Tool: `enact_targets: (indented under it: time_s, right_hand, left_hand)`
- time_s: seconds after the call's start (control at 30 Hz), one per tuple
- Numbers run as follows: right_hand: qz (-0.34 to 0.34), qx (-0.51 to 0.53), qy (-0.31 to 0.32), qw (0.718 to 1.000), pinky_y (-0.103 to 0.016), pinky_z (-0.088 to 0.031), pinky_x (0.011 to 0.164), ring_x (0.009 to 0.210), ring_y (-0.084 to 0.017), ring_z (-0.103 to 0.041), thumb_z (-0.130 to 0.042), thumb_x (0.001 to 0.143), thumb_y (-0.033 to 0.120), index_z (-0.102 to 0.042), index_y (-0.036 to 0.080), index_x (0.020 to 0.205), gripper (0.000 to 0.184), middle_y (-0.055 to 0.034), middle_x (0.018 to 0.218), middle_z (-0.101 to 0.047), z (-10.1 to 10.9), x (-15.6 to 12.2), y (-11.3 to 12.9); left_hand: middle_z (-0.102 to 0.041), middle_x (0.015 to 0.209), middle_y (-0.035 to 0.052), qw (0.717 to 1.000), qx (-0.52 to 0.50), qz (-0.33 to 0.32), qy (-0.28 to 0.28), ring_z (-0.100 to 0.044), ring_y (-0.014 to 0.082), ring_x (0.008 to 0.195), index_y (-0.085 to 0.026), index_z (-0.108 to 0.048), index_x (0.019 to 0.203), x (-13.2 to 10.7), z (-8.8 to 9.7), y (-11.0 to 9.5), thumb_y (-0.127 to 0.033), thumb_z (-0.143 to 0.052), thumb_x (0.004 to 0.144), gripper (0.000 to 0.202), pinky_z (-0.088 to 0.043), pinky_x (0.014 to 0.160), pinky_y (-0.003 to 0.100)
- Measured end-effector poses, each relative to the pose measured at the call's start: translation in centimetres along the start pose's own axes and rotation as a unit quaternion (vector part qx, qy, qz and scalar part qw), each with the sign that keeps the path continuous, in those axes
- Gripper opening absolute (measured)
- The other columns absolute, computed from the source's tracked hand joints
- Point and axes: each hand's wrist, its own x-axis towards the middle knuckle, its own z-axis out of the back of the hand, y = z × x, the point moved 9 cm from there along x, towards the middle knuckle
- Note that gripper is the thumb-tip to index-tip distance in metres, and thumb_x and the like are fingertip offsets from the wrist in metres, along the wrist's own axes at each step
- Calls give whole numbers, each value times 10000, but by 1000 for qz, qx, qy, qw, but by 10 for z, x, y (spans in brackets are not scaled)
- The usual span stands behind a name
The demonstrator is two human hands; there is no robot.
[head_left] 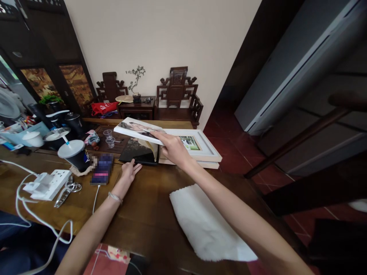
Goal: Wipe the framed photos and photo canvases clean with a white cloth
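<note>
My right hand (173, 149) grips the near right edge of a white photo panel (137, 128) with a portrait printed on top. The panel is tilted above a dark, flat case or folder (140, 151), and pale cloth or paper (149, 145) shows between them. My left hand (131, 170) touches the near edge of the dark case, fingers stretched and apart. Right of the panel lies a white picture frame (210, 147) with a green picture, stacked on another pale frame (203, 164). A white cloth (206, 225) lies on the table under my right forearm.
On the wooden table (143, 198) to the left are a power strip (54, 185) with white cables, a blurred-out phone (101, 170), a lidded drink cup (73, 154), clear plastic cups (109, 138) and a metal tool (67, 191). Carved chairs (179, 91) stand behind by the wall.
</note>
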Motion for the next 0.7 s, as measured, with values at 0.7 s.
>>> enact_targets:
  time_s: [0.7]
  right_hand:
    - [-16, -147, 196, 969, -457, -355, 1080, 1324, -312, -435, -422, 868, 19, -415, 154, 1438, 586, -189, 1424, -505, -124, 0, 9]
  left_hand:
    - [-591, 639, -43, 996, 36, 50, -64, -746, 255, 734, -212, -469, 685, -185, 193, 74, -277, -863, 661, 400, -566, 915, 483]
